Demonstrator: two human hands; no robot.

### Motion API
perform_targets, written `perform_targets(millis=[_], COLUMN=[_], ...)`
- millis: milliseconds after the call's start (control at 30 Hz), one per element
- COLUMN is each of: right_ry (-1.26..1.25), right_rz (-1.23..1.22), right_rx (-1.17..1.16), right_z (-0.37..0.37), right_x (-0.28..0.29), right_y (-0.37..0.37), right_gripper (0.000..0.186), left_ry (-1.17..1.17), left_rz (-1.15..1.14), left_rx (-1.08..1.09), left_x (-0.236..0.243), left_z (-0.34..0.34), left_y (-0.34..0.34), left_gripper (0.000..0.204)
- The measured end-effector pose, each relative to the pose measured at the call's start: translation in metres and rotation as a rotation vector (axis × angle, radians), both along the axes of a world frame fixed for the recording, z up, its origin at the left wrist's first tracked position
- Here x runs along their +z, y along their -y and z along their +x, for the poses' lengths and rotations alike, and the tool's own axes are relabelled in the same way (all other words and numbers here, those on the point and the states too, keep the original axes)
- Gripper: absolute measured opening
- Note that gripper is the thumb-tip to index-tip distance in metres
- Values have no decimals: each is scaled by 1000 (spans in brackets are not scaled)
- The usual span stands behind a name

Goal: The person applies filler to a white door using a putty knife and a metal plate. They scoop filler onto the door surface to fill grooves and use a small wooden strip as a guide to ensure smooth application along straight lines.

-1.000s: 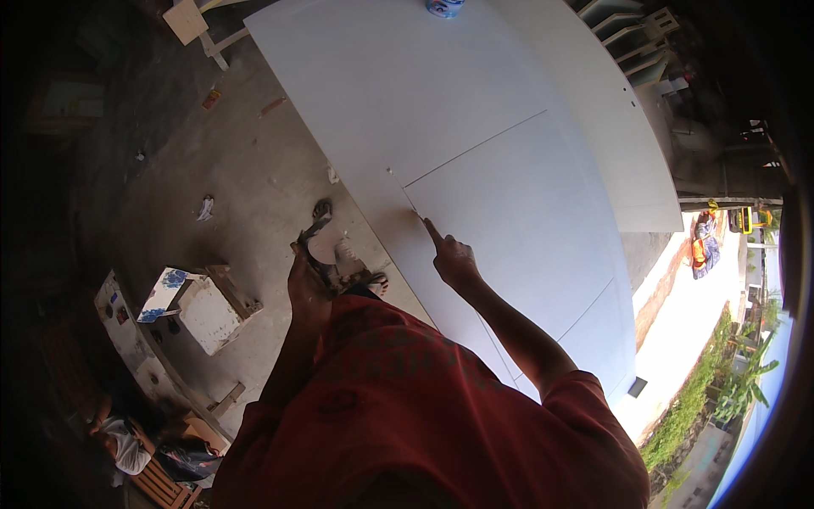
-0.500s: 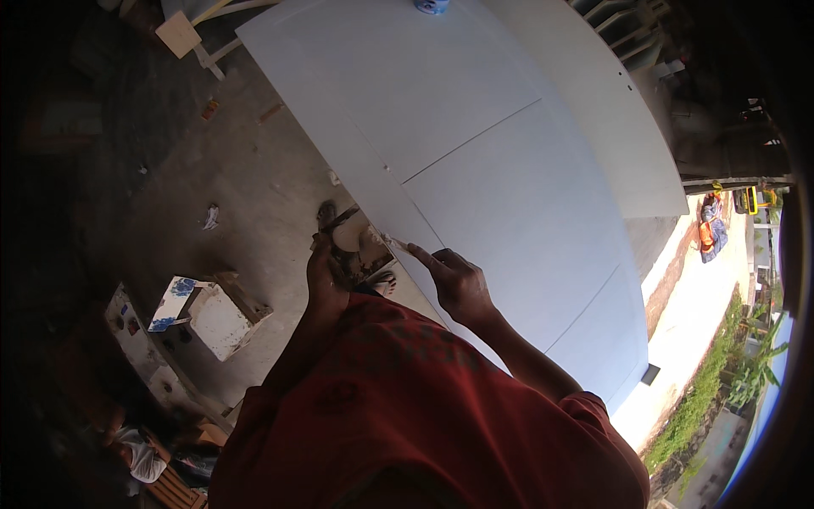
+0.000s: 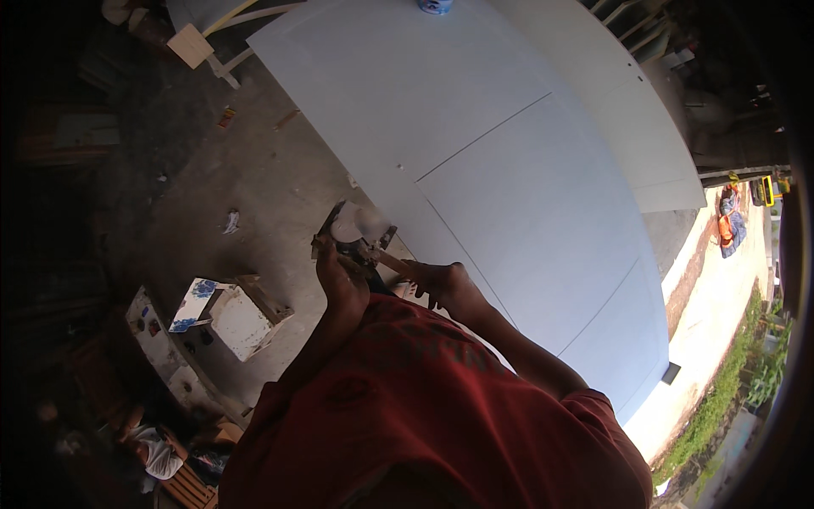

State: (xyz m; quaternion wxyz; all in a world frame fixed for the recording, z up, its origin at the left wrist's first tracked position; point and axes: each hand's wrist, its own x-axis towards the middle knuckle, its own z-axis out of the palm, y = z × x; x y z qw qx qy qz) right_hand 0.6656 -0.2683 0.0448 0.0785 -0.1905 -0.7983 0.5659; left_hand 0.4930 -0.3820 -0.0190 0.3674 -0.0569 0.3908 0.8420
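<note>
My left hand (image 3: 342,284) is closed round the near side of a dark-edged, paste-smeared container (image 3: 348,226) with a pale mass in it. My right hand (image 3: 451,285) grips a narrow putty knife (image 3: 393,263). Its tip points left and sits at the container's near right edge, with whitish paste about it. Whether the tip is inside the container I cannot tell. To the right lies a large pale grey-blue panel (image 3: 500,178) with thin dark lines across it. My right forearm crosses above its near left edge.
A blue tin (image 3: 435,6) stands at the panel's far end. On the concrete floor at left are a paint-stained white stool (image 3: 242,324) and scraps. Wooden pieces (image 3: 190,46) lie far left. Another pale panel (image 3: 623,110) extends along the right, beside a sunlit outdoor strip.
My right hand has drawn the putty knife left and down, off the panel's edge to the container. The container in my left hand has tilted, showing more of its pale mass. The view has shifted slightly.
</note>
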Motion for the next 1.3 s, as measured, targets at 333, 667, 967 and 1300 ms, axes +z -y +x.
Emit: perform_targets(millis=[333, 667, 967, 1300], right_ry=[234, 267, 142, 187], right_rz=[53, 793, 881, 784], right_rx=[-584, -538, -372, -96], right_z=[52, 81, 71, 41], right_x=[-94, -170, -172, -173], right_y=[-67, -85, -46, -17], right_gripper=[37, 36, 47, 66], left_ry=[47, 133, 99, 80], left_rz=[45, 21, -6, -60], left_rx=[-73, -178, -202, -156], left_x=[-14, -20, -18, -23], left_z=[-30, -31, -33, -38], left_y=[14, 16, 19, 29], left_gripper=[49, 56, 57, 61])
